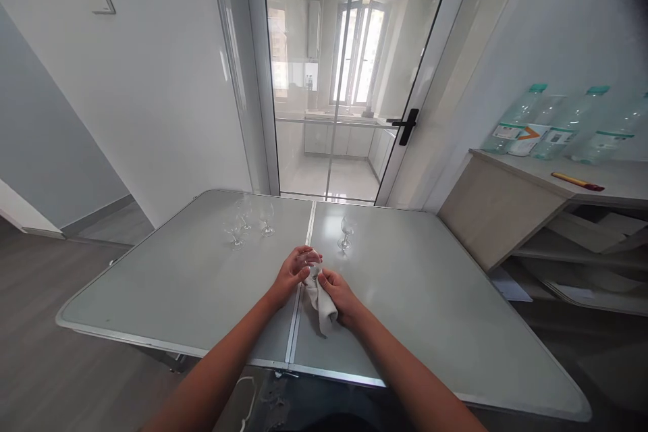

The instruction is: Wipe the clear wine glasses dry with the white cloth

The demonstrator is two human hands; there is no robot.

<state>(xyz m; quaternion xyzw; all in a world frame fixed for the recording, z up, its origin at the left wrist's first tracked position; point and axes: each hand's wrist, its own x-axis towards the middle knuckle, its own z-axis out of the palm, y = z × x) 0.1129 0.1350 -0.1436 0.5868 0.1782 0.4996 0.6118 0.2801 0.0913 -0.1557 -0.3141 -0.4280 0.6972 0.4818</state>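
My left hand is wrapped round a small clear stemmed glass, held above the middle of the grey folding table. My right hand is closed on a white cloth whose upper end is pressed to the glass while the rest hangs down. One clear stemmed glass stands just beyond my hands to the right. Three more clear glasses stand together at the far left of the table.
A glass sliding door with a black handle lies behind the table. At the right, a wooden shelf unit carries several plastic bottles and a yellow-handled tool. A white cord hangs below the table's near edge.
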